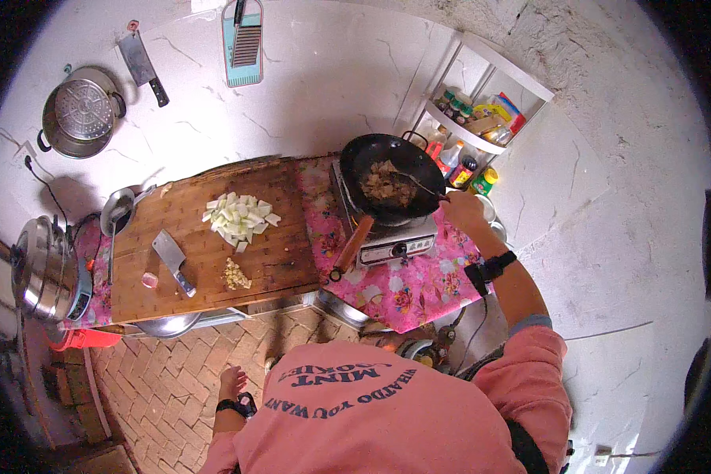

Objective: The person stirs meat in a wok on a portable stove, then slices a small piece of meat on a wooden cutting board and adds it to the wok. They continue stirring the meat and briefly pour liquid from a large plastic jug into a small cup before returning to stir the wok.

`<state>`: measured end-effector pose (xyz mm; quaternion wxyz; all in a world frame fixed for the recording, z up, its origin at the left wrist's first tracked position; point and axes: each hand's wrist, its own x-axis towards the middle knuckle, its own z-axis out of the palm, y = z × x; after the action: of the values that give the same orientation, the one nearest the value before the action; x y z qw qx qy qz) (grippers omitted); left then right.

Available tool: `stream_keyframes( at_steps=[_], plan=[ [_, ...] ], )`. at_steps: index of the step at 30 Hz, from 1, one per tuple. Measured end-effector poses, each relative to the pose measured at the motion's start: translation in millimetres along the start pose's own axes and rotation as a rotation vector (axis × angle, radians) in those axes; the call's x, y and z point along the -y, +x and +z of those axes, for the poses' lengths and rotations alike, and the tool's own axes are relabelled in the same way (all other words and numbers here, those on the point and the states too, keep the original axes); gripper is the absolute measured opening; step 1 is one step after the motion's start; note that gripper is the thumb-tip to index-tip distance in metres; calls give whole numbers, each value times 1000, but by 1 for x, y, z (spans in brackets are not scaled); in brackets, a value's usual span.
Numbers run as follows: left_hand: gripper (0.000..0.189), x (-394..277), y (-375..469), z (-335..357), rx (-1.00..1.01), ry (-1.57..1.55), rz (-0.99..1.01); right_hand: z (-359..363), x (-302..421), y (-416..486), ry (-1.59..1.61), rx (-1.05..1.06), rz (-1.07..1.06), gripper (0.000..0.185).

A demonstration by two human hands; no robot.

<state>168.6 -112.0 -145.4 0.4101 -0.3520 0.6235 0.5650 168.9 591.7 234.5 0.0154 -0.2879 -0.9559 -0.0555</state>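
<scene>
My right hand grips the end of a thin metal cooking utensil, whose head is hidden among browned food pieces. They lie in a black wok with a wooden handle pointing toward me. Beneath the wok is a tabletop gas stove with a black knob. My left hand hangs low beside my body over the brick floor, fingers loosely bent, with nothing visible in it. On the wooden cutting board are pale green vegetable chunks, minced garlic-like bits and a cleaver.
A corner shelf with condiment bottles stands close behind the wok. Small bowls sit right of my right hand. At left are a metal ladle and a steel steamer pot. Another cleaver hangs on the wall.
</scene>
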Motion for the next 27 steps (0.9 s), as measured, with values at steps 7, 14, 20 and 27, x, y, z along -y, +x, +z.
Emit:
stream_keyframes(
  at_steps=[7, 14, 20, 27],
  plan=[
    [24, 5, -23, 1, -41, 6, 30, -59, -39, -29, -89, 30, -87, 26],
    [24, -8, -43, 6, -52, 43, 79, -40, -20, -47, 14, 30, -106, 30],
    [24, -12, -38, -3, -74, 82, 79, -18, -10, -31, 95, -164, -126, 31],
    [22, 16, -45, -16, -98, 50, 42, -5, 5, -38, -7, 13, -78, 30]
  ],
)
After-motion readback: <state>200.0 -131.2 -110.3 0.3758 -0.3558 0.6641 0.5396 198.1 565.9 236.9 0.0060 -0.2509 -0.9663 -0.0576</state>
